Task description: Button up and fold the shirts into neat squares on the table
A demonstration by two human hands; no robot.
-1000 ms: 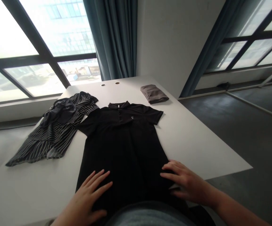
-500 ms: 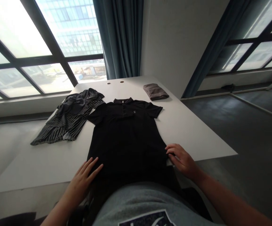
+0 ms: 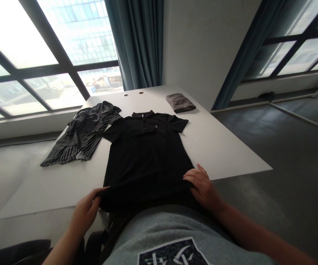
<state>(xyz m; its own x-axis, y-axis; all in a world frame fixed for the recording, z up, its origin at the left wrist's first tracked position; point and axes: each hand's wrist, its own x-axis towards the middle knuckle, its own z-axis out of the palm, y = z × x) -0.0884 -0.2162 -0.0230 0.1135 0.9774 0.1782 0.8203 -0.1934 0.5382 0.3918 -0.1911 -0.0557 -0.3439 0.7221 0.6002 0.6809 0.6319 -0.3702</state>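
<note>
A black short-sleeved polo shirt lies face up on the white table, its collar pointing away from me and its hem at my waist. At the left corner of the hem, my left hand pinches the cloth between thumb and fingers, holding it slightly raised. My right hand is at the right hem corner, bent fingers over the cloth and one finger lifted apart. Its thumb tip is hidden in the dark fabric.
Left of the polo lies a rumpled black-and-white striped garment, touching its sleeve. A folded grey-brown cloth rests at the far right of the white table. Beyond are a blue curtain, windows and a wall.
My left hand has gone from lying flat on the shirt to pinching its hem corner. My right hand has shifted slightly left over the cloth.
</note>
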